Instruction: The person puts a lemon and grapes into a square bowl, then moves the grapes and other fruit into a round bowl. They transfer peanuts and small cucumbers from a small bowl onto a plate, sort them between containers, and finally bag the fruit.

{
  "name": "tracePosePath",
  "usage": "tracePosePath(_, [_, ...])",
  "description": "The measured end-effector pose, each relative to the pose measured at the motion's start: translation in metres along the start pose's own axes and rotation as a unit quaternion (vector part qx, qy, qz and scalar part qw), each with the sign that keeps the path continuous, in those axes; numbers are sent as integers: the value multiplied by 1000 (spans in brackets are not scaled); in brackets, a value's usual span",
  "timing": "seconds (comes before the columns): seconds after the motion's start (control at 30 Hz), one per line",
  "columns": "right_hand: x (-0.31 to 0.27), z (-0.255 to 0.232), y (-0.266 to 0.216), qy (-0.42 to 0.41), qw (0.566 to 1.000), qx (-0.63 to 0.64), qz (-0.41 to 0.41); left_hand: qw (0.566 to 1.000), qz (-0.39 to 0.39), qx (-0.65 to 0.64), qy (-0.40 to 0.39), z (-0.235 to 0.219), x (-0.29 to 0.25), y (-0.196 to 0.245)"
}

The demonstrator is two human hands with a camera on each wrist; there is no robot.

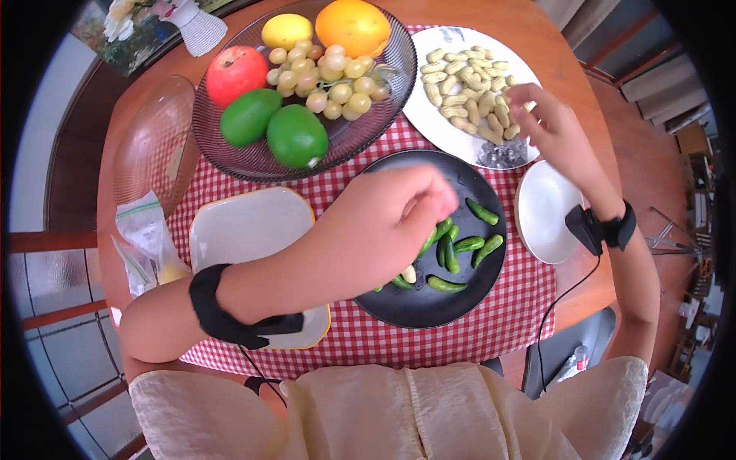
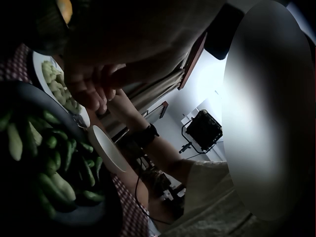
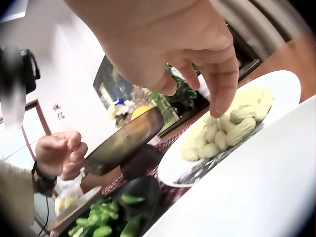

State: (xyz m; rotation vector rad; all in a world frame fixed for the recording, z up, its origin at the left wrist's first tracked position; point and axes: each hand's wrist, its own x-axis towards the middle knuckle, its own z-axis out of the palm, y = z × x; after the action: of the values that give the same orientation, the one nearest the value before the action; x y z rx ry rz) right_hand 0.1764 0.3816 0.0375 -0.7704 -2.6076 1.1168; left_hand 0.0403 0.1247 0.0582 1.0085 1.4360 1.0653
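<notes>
My right hand (image 1: 556, 126) is over the white plate (image 1: 452, 142) of peanuts (image 1: 479, 92), its fingers bent downward. In the right wrist view its fingertips (image 3: 219, 106) are right at the peanuts, and nothing shows between them. My left hand (image 1: 391, 222) hovers above the black plate (image 1: 475, 295) and hides part of it. Several small green cucumbers (image 1: 452, 253) lie on that plate. The right wrist view shows the left hand (image 3: 61, 153) with loosely curled fingers and nothing visible in them.
A purple glass bowl (image 1: 203, 146) holds grapes, an orange, a lemon and red and green fruit. Around the black plate are a white oval dish (image 1: 548, 215) and a yellow-rimmed white tray (image 1: 245, 222). Plastic bags (image 1: 146, 230) lie at the left, near a clear lid-like dish (image 1: 153, 138).
</notes>
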Motion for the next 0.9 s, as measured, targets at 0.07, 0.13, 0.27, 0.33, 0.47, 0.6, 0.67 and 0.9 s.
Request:
tracePosePath(0.07, [-19,11,-24,-72,986,-95,-114,986,37,159,16,-6,-18,-15])
tracePosePath(0.13, [-35,31,-33,-98,953,-94,-272,946,74,315,26,-9,-29,-24])
tracePosePath(0.27, [-61,65,-55,-138,875,-188,-424,883,83,461,27,-10,-38,-37])
tracePosePath(0.33, [-70,79,-60,-133,833,-234,-484,857,107,503,29,-10,-40,-43])
tracePosePath(0.47, [-77,90,-59,-122,797,-300,-510,843,101,529,3,-10,-35,-48])
tracePosePath(0.6, [-69,88,-57,-141,824,-275,-475,834,93,544,-17,-10,-36,-48])
tracePosePath(0.67, [-63,89,-56,-159,855,-244,-428,830,94,549,-21,-10,-35,-50])
tracePosePath(0.9, [-40,110,-68,-137,918,-253,-273,794,120,595,-33,-9,-34,-50])
